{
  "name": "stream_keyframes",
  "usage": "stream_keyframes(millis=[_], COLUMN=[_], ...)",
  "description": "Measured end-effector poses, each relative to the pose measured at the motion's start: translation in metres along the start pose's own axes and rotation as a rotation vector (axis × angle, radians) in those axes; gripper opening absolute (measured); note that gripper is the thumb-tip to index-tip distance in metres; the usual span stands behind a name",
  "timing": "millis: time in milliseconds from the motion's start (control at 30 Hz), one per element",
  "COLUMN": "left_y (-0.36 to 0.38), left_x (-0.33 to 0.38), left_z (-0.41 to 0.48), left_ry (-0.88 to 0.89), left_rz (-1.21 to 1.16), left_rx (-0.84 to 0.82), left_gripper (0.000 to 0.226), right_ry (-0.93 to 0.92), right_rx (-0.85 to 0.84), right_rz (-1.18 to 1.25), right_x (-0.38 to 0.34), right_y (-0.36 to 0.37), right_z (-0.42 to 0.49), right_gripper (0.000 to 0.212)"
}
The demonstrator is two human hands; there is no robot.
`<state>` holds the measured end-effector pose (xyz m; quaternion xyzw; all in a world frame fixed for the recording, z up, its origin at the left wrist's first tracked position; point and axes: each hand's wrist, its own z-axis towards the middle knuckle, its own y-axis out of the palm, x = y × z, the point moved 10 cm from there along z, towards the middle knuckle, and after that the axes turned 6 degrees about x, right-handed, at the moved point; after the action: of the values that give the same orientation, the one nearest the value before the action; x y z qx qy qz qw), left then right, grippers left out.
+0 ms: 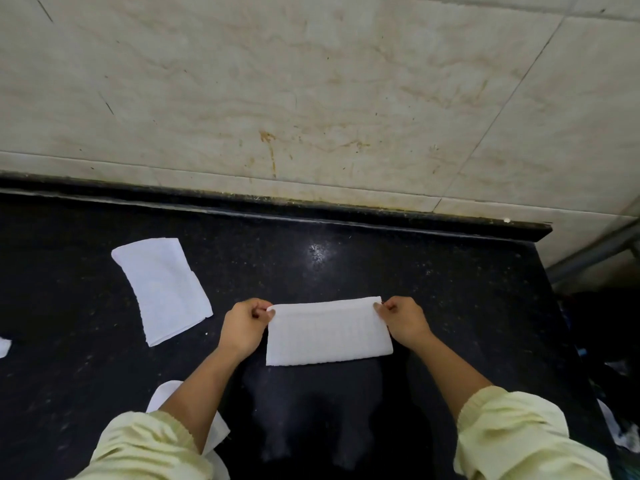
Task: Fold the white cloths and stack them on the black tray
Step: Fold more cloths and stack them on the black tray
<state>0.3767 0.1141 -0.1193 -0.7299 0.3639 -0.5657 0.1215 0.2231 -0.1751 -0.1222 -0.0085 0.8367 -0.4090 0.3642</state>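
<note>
A white cloth (pixel 329 332), folded into a wide rectangle, lies on the black countertop (pixel 433 278) in front of me. My left hand (pixel 244 325) pinches its far left corner and my right hand (pixel 403 318) pinches its far right corner. A second folded white cloth (pixel 162 289) lies flat to the left, apart from both hands. Another white cloth (pixel 166 393) shows under my left forearm, mostly hidden by the sleeve. No black tray is in view.
A beige tiled wall (pixel 311 98) rises behind the counter's back edge. A scrap of white cloth (pixel 4 346) sits at the left frame edge. The counter ends at the right, where dark clutter (pixel 616 393) lies below.
</note>
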Motion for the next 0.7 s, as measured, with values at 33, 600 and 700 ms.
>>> stream_keyframes(millis=[33, 600, 700], left_y=[0.000, -0.017, -0.004], left_x=[-0.001, 0.009, 0.006], left_z=[0.001, -0.044, -0.064], left_ry=[0.000, 0.139, 0.184], left_rz=[0.008, 0.182, 0.253], left_rx=[0.008, 0.185, 0.185], left_gripper=[0.009, 0.027, 0.027], right_ry=[0.001, -0.180, -0.325], right_rx=[0.006, 0.208, 0.143], right_rz=[-0.003, -0.046, -0.148], right_x=[0.000, -0.007, -0.014], right_y=[0.001, -0.025, -0.006], right_z=[0.002, -0.037, -0.066], right_gripper=[0.027, 0.026, 0.020])
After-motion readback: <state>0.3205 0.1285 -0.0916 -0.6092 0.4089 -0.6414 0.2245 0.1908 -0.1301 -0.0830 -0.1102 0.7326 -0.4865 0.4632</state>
